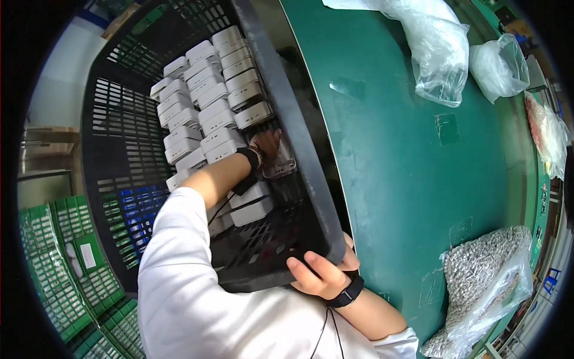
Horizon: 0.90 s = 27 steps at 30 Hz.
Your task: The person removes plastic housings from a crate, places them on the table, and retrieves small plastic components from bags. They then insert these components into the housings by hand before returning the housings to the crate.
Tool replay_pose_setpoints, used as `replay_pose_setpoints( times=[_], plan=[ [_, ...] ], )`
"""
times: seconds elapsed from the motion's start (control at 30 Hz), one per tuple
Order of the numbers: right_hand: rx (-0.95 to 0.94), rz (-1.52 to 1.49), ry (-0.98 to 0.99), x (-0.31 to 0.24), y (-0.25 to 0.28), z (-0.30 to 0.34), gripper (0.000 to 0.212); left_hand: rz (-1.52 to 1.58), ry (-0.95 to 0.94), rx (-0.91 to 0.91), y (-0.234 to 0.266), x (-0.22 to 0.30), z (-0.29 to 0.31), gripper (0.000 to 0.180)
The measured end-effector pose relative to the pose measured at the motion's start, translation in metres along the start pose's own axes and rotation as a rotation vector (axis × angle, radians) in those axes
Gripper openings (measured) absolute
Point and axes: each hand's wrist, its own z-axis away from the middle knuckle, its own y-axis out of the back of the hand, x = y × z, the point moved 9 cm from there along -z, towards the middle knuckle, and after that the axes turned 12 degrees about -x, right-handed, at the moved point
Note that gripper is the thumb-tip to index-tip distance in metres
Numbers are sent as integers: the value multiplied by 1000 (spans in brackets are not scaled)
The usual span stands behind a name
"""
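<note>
A black plastic crate (299, 119) stands tilted in front of me, with rows of white box-shaped units (209, 93) packed in it. My left hand (268, 146) reaches down inside, along the crate's right wall. It is closed on a clear plastic piece (281, 169); its fingers are shaded and partly hidden. White units lie beside and below that wrist, which wears a black band (249, 158). At the crate's near right corner, my right hand (323, 275) grips the rim, fingers curled round it. A black watch (348, 292) is on the right wrist.
A green table (406, 179) runs along the crate's right side. On it lie clear plastic bags (439, 54) at the far end and a bag of small metallic parts (484, 281) near me. Green trays of small parts (66, 257) stand at the left.
</note>
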Motion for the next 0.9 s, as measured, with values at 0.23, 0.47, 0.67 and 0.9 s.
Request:
replay_pose_setpoints(
  times=[0.23,0.47,0.67,0.9],
  plan=[
    [34,-53,-89,8,4,2,34,252,138,-202,-35,-27,-48,55],
    [63,-74,-63,12,-2,7,36,116,-195,-272,7,29,-4,52],
    [52,-20,-12,5,4,2,48,-157,-10,-205,118,84,85,52],
    [59,-82,-24,7,1,2,49,-164,188,340,151,-24,64,75]
  ],
)
